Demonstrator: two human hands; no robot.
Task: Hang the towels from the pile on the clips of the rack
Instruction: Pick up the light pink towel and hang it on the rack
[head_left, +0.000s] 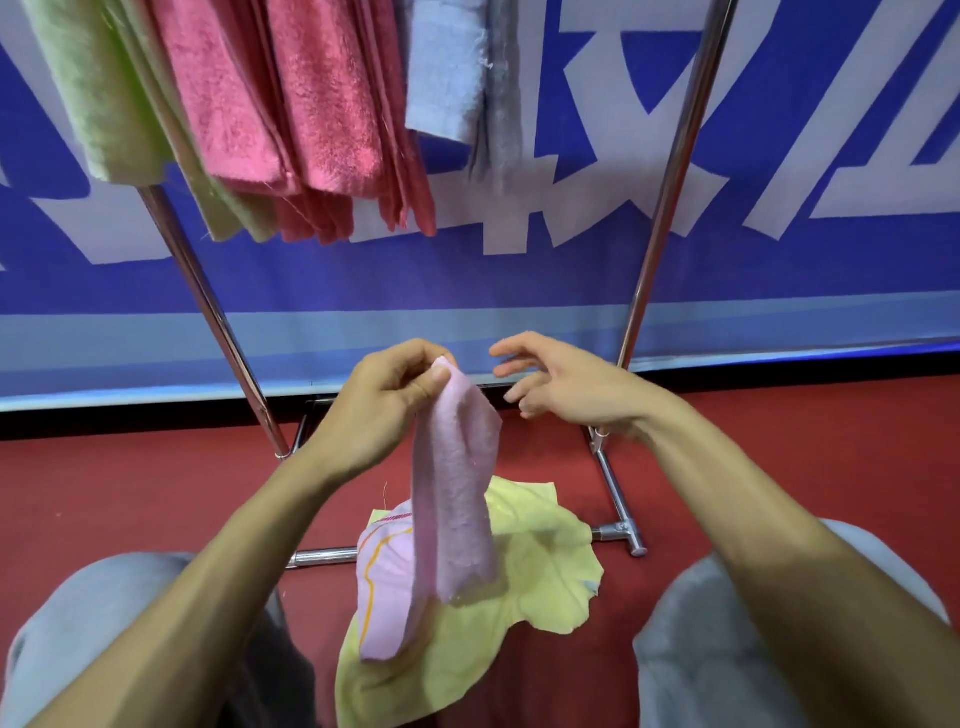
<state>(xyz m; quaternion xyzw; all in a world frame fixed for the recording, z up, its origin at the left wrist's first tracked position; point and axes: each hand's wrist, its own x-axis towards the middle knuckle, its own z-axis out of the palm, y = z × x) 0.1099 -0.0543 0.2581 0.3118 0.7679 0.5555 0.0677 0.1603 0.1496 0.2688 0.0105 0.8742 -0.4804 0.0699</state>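
My left hand (387, 402) pinches the top corner of a pale pink towel (454, 488), which hangs down in front of me above the pile. My right hand (563, 382) hovers just right of that corner, fingers spread, holding nothing. On the red floor below lies the pile: a yellow towel (540, 566) with a pink towel with an orange stripe (382, 587) on top of it. Higher up, green towels (98, 98), pink towels (291, 104) and a blue-grey towel (452, 67) hang from the rack. The clips are out of view above.
The rack's chrome legs (670, 171) slant down on both sides to a base bar (621, 530) on the red floor. A blue and white banner (805, 156) stands behind. My knees in grey trousers (727, 623) flank the pile.
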